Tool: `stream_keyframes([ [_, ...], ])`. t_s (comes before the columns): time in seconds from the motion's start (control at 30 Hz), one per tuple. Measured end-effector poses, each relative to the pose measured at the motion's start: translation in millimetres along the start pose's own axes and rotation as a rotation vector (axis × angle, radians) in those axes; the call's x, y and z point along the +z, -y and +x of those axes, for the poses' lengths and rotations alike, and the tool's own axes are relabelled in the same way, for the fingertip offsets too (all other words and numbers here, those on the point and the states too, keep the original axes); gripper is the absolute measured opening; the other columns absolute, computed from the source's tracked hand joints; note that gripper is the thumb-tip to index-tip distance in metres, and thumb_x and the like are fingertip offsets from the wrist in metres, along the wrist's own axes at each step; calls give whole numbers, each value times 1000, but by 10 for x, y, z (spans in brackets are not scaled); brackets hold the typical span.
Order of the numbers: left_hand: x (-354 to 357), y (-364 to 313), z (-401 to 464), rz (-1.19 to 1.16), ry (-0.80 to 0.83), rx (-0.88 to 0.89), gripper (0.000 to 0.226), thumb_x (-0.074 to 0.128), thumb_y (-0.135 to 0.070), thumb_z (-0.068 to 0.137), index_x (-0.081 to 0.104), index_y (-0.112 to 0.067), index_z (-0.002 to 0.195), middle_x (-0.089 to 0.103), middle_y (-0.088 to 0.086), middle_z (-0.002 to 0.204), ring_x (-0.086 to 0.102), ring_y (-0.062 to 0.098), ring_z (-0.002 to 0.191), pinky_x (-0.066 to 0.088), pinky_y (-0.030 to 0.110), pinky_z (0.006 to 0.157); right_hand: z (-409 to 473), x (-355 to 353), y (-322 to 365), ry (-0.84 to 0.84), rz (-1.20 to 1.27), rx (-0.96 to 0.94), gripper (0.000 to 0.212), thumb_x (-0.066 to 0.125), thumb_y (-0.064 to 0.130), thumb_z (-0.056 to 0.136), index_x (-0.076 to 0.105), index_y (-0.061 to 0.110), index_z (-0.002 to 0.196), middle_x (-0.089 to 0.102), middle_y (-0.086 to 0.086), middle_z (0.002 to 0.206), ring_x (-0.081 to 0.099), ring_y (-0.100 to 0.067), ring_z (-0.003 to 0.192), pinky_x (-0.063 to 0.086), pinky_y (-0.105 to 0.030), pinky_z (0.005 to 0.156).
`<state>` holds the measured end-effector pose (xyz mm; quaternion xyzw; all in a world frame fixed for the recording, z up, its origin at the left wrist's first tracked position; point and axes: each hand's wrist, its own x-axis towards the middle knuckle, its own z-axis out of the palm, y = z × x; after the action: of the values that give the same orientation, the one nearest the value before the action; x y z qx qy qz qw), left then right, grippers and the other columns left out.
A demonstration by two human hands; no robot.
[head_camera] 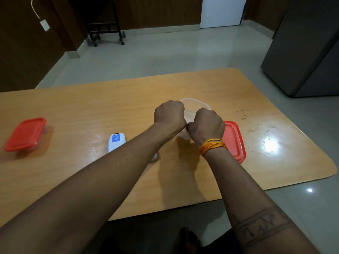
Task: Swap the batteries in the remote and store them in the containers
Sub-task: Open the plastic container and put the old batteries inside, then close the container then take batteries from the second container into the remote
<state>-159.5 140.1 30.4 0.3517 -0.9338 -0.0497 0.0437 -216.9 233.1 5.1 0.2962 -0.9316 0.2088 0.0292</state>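
An open clear plastic container (197, 104) stands at the middle of the wooden table (82, 110). My left hand (169, 112) and my right hand (206, 123) hover over it, side by side, knuckles up and fingers curled downward. The fingers hide whatever is in them and the inside of the container. The container's red lid (233, 142) lies flat on the table just right of my right wrist. A white remote (116, 142) lies back side up, with a blue label, partly under my left forearm. No battery is visible.
A second clear container closed with a red lid (25, 133) sits near the table's left edge. A grey cabinet (308, 48) stands on the floor beyond the right corner. A black wheeled stand (105, 30) is against the far wall.
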Motion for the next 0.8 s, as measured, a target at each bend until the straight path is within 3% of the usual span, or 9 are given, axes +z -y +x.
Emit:
stream_keyframes([
  [0.1, -76, 54, -118, -171, -124, -55, 25, 69, -26, 81, 54, -15, 64, 50, 2, 60, 55, 30, 60, 33, 27, 51, -2, -84, -91, -110, 80, -2, 25, 64, 33, 89, 65, 10, 78, 72, -16, 87, 64, -40, 77, 43, -34, 61],
  [0.2, -68, 27, -342, -413, -157, -168, 30, 65, -37, 77, 70, -11, 65, 64, 4, 59, 65, 32, 64, 46, 30, 54, -68, -252, -280, -253, 185, 55, 28, 62, 38, 92, 74, 13, 87, 74, -16, 87, 68, -42, 83, 51, -37, 67],
  [0.33, 57, -231, -741, -641, -116, -184, 35, 68, -39, 81, 71, -10, 62, 69, 6, 61, 68, 23, 66, 54, 33, 61, -171, -376, -627, -209, 205, 189, 27, 65, 39, 89, 77, 15, 91, 76, -13, 92, 69, -39, 86, 54, -35, 70],
  [0.43, 196, -500, -974, -760, -96, -114, 19, 73, -34, 86, 83, -18, 88, 80, -4, 85, 73, 12, 83, 56, 28, 78, -218, -416, -842, -171, 235, 271, 25, 68, 35, 86, 79, 14, 94, 77, -16, 95, 70, -41, 89, 59, -40, 76],
  [0.53, 301, -722, -1070, -773, -64, -78, 40, 73, -32, 89, 76, -17, 125, 77, 1, 123, 70, 17, 115, 54, 32, 101, -279, -413, -944, -138, 234, 313, 25, 69, 29, 85, 79, 13, 100, 77, -17, 100, 70, -43, 94, 59, -41, 79],
  [0.6, 333, -812, -1069, -729, 2, -98, 52, 70, -34, 90, 66, -14, 138, 70, 6, 137, 64, 25, 128, 50, 34, 104, -287, -375, -986, -83, 210, 344, 28, 68, 26, 84, 77, 10, 106, 75, -18, 105, 70, -43, 96, 58, -40, 78],
  [0.7, 347, -889, -1052, -674, 64, -151, 47, 68, -35, 90, 67, -8, 129, 71, 13, 129, 64, 33, 121, 50, 37, 94, -263, -316, -1043, -9, 181, 369, 25, 64, 20, 85, 73, 5, 103, 73, -21, 104, 70, -44, 93, 54, -38, 73],
  [0.77, 347, -922, -1025, -650, 49, -177, 22, 68, -33, 90, 70, -15, 102, 72, 15, 115, 64, 36, 109, 49, 38, 87, -253, -296, -1062, -5, 188, 379, 23, 62, 19, 87, 70, 2, 100, 71, -22, 101, 69, -44, 91, 50, -37, 70],
  [0.8, 353, -925, -995, -654, 51, -196, 14, 69, -33, 89, 60, -24, 83, 68, 14, 102, 60, 36, 97, 46, 37, 81, -249, -284, -1066, -8, 204, 386, 25, 61, 20, 89, 68, 0, 102, 70, -23, 102, 69, -45, 92, 50, -38, 70],
])
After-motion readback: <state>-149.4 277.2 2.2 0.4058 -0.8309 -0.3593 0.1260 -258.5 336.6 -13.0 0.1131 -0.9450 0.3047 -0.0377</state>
